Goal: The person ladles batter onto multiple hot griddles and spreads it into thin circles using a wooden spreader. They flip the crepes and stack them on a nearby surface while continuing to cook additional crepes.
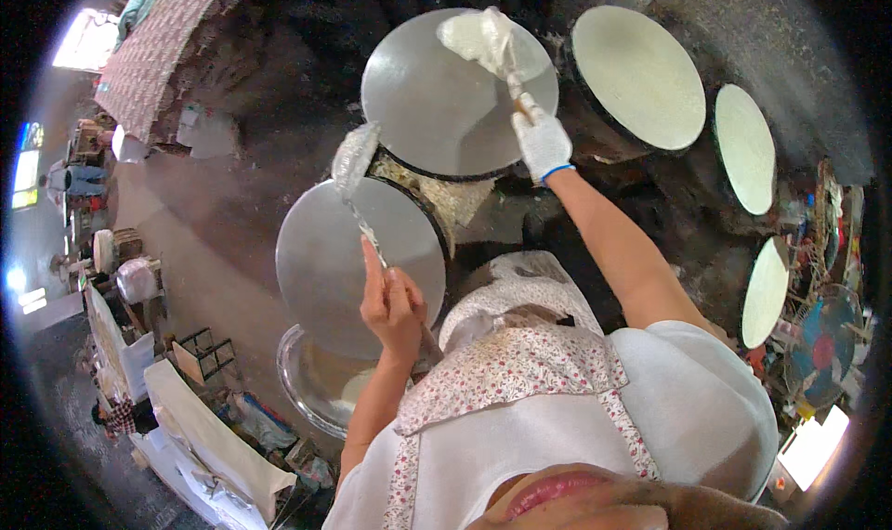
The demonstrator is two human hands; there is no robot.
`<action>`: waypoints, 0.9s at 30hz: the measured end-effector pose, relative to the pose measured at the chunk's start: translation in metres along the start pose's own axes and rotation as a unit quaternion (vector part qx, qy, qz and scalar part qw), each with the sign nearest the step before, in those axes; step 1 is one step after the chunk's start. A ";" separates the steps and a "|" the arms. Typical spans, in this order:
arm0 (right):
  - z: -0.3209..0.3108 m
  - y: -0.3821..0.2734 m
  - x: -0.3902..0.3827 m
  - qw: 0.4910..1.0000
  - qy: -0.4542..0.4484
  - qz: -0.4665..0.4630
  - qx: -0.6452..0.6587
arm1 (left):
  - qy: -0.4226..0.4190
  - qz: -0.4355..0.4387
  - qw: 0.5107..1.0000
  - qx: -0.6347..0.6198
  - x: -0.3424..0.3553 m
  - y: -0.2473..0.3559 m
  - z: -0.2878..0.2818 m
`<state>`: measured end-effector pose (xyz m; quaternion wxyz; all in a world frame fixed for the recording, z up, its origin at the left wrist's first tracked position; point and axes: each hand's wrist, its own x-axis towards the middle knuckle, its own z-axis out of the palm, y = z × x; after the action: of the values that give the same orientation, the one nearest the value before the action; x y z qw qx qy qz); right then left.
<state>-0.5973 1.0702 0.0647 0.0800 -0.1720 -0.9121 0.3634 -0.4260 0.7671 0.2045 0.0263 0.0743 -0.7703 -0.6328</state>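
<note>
Left fingers [388, 284] clenched around the thin handle of a ladle [354, 156], bare left hand [394, 309] raised over the near griddle [360, 265]. Ladle bowl tipped up at the far rim of that griddle, coated with pale batter, just beside the gap between the two grey plates. Right fingers [531, 126] wrapped, inside a white glove, around the short handle of a spreader [483, 38]; right hand [541, 143] stretched out over the far griddle [457, 93]. Spreader head loaded with a lump of white batter or wet cloth, resting at the far edge of that griddle, touching or nearly touching the surface; cannot tell which.

Both grey griddles bare, no sheet on them yet. To the right, three more round plates: a covered griddle [637, 75] with a pale thin sheet across it, a second sheet [745, 147] and a third sheet [766, 291] further round the curve. Below the near griddle, a clear glass lid or bowl [307, 381] on the floor side.

Step in hand, as a judgement: coating the far griddle while the ladle stands ready with more batter. Next move likely calls for a steady circular sweep of the spreader, light pressure, even thickness out to the rim, and a level ladle to avoid drips between the plates.
</note>
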 end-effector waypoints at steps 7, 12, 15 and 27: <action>-0.019 0.002 0.022 0.998 -0.042 -0.003 0.055 | 0.009 -0.007 0.992 -0.126 -0.022 -0.007 -0.003; 0.004 -0.053 0.025 0.995 -0.102 -0.018 -0.010 | 0.022 -0.001 0.995 -0.093 -0.022 -0.006 0.007; 0.002 -0.030 0.037 0.995 -0.085 -0.054 -0.020 | 0.075 -0.055 0.987 -0.130 -0.031 0.006 0.018; -0.033 -0.008 0.062 0.988 -0.115 -0.090 -0.048 | 0.092 -0.044 0.985 -0.138 -0.051 0.017 0.071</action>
<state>-0.6478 1.1093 0.0955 -0.0016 -0.0498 -0.9436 0.3274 -0.3864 0.8465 0.2098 0.0792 0.1619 -0.6661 -0.7238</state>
